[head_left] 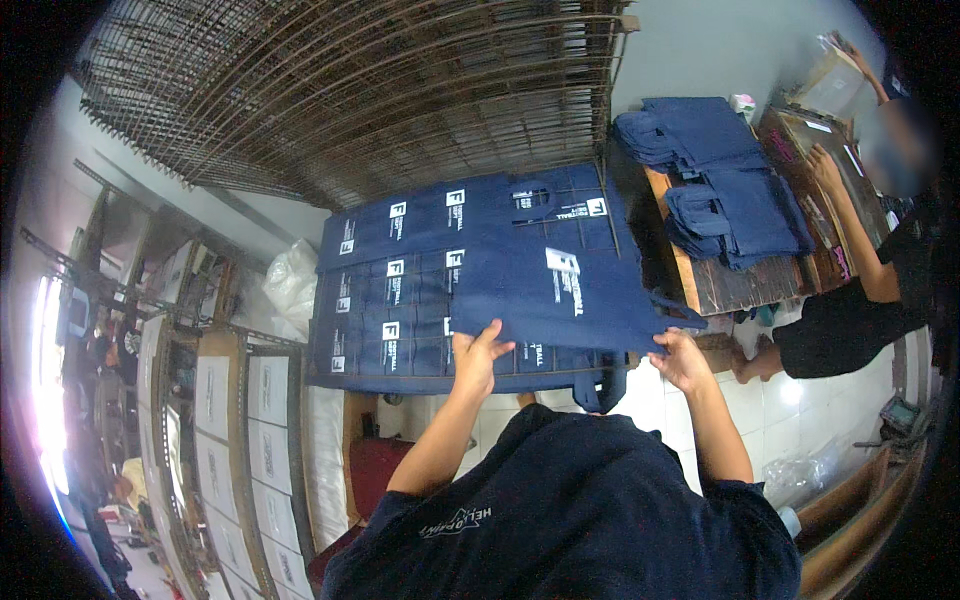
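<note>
Both hands, the left hand point(478, 352) and the right hand point(682, 358), pinch the near edge of a soft, light navy bag point(560, 285), best held at its corners, over a rack point(420, 290) of printed bags, while a co-worker point(860, 270) works at the far right table point(735, 280).
</note>
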